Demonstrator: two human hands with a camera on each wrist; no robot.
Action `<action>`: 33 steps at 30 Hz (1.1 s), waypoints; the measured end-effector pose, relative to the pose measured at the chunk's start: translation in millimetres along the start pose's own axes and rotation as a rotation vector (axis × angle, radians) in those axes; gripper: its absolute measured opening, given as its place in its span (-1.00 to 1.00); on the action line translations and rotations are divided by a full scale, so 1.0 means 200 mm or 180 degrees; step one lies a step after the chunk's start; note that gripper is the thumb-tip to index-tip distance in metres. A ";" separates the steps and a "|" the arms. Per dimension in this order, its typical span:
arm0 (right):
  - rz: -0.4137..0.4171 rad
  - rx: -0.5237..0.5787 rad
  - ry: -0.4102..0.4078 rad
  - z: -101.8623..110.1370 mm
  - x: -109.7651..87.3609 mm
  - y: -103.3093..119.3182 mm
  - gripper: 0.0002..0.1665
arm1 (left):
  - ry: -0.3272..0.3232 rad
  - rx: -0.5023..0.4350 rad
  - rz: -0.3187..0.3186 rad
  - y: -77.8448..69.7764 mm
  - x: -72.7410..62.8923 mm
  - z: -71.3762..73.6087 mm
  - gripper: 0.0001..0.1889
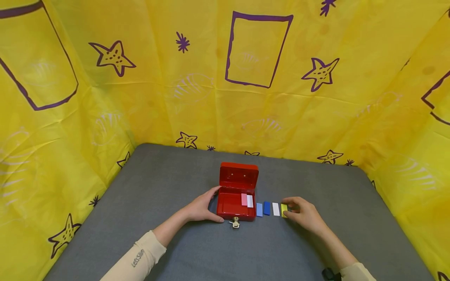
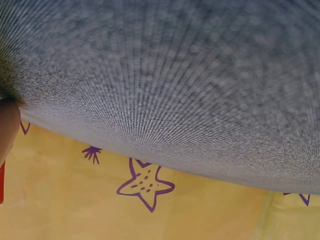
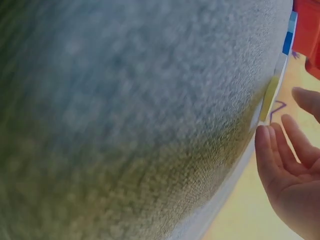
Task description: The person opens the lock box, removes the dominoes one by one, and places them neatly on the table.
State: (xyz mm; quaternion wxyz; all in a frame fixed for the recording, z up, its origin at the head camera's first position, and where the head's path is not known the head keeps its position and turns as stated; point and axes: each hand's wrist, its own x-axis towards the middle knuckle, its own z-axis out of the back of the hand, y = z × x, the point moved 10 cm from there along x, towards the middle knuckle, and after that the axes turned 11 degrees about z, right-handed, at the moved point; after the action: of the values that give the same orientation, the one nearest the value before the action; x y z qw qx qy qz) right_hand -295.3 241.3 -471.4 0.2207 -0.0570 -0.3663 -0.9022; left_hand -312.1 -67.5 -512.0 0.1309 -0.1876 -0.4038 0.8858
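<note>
A red metal cash box (image 1: 230, 203) stands with its lid (image 1: 239, 175) raised. My left hand (image 1: 201, 206) holds it at the left side, fingers at the back corner and thumb at the front corner. Inside, on the right, lie a pink block (image 1: 244, 199) and a white block (image 1: 250, 201). My right hand (image 1: 303, 212) is around a yellow block (image 1: 283, 210), thumb and fingers apart on either side of it. In the right wrist view the yellow block (image 3: 269, 99) lies just beyond the fingertips.
Between box and right hand lie a light blue block (image 1: 259, 209), a dark blue block (image 1: 266, 208) and another white block (image 1: 275, 209), in a row. Keys hang from the box's front lock (image 1: 236, 223). Yellow patterned cloth (image 1: 211, 105) walls in the grey table (image 1: 168, 171).
</note>
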 end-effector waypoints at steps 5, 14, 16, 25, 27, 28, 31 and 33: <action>-0.0156 0.0100 -0.0048 0.00 0.00 -0.02 -0.63 | -0.0004 -0.0018 -0.0012 0.00 0.00 0.00 0.09; -0.0380 0.0459 0.0046 -0.03 0.00 -0.06 -0.61 | -0.0005 -0.0011 0.0001 0.00 0.00 0.00 0.09; -0.0452 0.0554 0.0052 -0.04 0.00 -0.07 -0.61 | -0.0002 -0.0013 0.0007 0.00 0.00 0.00 0.09; -0.0534 0.1063 0.0074 -0.08 0.02 -0.06 -0.56 | 0.0004 -0.0002 0.0023 0.00 0.00 0.00 0.10; -0.0574 0.1171 0.0082 -0.09 0.02 -0.05 -0.55 | -0.0001 0.0009 0.0025 0.01 0.00 0.00 0.10; -0.0584 0.1204 0.0082 -0.10 0.03 -0.05 -0.55 | -0.0003 0.0012 0.0023 0.01 0.00 0.00 0.10; -0.0639 0.1226 0.0097 -0.12 0.04 -0.05 -0.55 | -0.0003 0.0012 0.0012 0.01 0.00 0.00 0.11; -0.0664 0.1211 0.0105 -0.13 0.04 -0.04 -0.54 | -0.0002 0.0002 0.0003 0.01 0.00 0.00 0.10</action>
State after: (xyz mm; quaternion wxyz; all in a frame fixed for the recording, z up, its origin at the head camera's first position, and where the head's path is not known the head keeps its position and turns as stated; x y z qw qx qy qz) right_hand -305.1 225.2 -492.4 0.1390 0.0387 -0.5301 -0.8356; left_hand -312.5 -67.7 -513.4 0.1305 -0.1875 -0.4035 0.8860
